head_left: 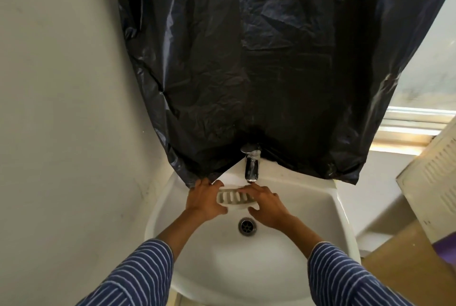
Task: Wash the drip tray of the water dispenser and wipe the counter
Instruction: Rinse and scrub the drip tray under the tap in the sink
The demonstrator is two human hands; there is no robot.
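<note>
Nearest, two forearms in blue sleeves (138,278) with thin white stripes reach out over a white ceramic sink (343,209), smooth and glossy, its bowl rounded at the near edge and squarer toward the far corners. A round metal drain (247,225) with dark slots sits in the middle of the bowl.

Just beyond the drain, over the far part of the bowl, both hands hold the drip tray (234,199), a pale oblong plastic piece with rounded ends and a row of slots across its top. The left hand (204,201) grips the tray's left end, thumb under the near edge and fingers curled over the far edge. The right hand (267,203) clasps the right end, its fingers spread across the slotted top and the thumb at the near edge. The tray is directly below the spout of a chrome tap (251,164), a short shiny fitting mounted at the middle of the sink's far rim; whether water runs cannot be told.

Behind the tap hangs a large black plastic sheet (259,59), crinkled and faintly glossy, its lower edge draped onto the sink's far rim. To the left is a plain grey matte wall (61,108). On the right, a brown cardboard panel (404,266) lies near, a pale louvred panel (434,177) stands beyond it, and farther off is a bright window sill (417,123).
</note>
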